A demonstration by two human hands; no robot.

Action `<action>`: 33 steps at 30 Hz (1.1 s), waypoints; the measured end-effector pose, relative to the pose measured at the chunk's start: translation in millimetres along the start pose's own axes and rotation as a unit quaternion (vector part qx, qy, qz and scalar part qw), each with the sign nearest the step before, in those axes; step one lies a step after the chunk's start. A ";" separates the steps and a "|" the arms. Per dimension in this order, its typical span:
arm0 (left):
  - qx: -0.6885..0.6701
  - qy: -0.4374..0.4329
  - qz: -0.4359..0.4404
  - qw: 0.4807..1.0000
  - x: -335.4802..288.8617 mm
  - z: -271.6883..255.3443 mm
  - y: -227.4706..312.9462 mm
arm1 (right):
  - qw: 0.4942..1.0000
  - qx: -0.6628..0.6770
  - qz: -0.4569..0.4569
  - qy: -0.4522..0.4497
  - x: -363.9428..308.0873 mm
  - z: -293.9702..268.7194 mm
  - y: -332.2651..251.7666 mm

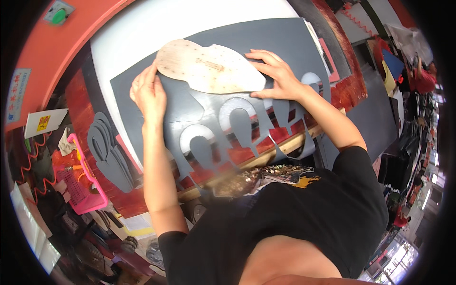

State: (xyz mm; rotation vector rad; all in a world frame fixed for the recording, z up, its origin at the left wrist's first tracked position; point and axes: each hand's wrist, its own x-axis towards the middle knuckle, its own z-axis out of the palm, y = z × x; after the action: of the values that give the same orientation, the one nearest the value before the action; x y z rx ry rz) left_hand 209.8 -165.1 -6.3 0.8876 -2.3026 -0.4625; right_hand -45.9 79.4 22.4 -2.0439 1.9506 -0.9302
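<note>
A pale wooden cutting die (190,59), a rounded board dotted with small dark marks, lies on a dark grey sheet (266,35). At its left end, my left hand (149,95) grips the edge with the fingers close together. My right hand (281,78) spans the right end, thumb on the near side and fingers on the far side. Between my arms, the near part of the sheet is cut away in horseshoe-shaped and rounded openings, leaving thin strips that hang toward the table's front edge. The die's underside is hidden.
Cut grey pieces (107,152) are stacked left of my left forearm on the red worktable (135,203). Beneath the sheet is a white board (128,35). An orange machine frame (42,52) with a green button (59,16) rises at left, above a pink basket (95,203). Other people are at far right.
</note>
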 end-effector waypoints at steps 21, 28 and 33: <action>-0.005 -0.057 -0.036 0.998 32.6 -7.6 10.9 | 1.000 0.006 0.015 -0.011 27.1 -6.0 13.5; 0.037 0.035 0.090 0.995 61.7 -15.4 57.3 | 0.999 0.047 0.002 0.017 110.4 -9.2 71.6; -0.037 -0.094 0.201 0.974 1.6 8.3 100.4 | 0.961 0.142 0.068 0.227 182.6 -74.9 131.5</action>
State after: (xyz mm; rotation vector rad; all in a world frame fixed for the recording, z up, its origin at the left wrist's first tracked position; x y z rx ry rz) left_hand 155.5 -93.8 39.8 0.3350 -2.5351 -0.4650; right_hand -205.7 -89.0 71.0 -1.6175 1.9767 -1.6510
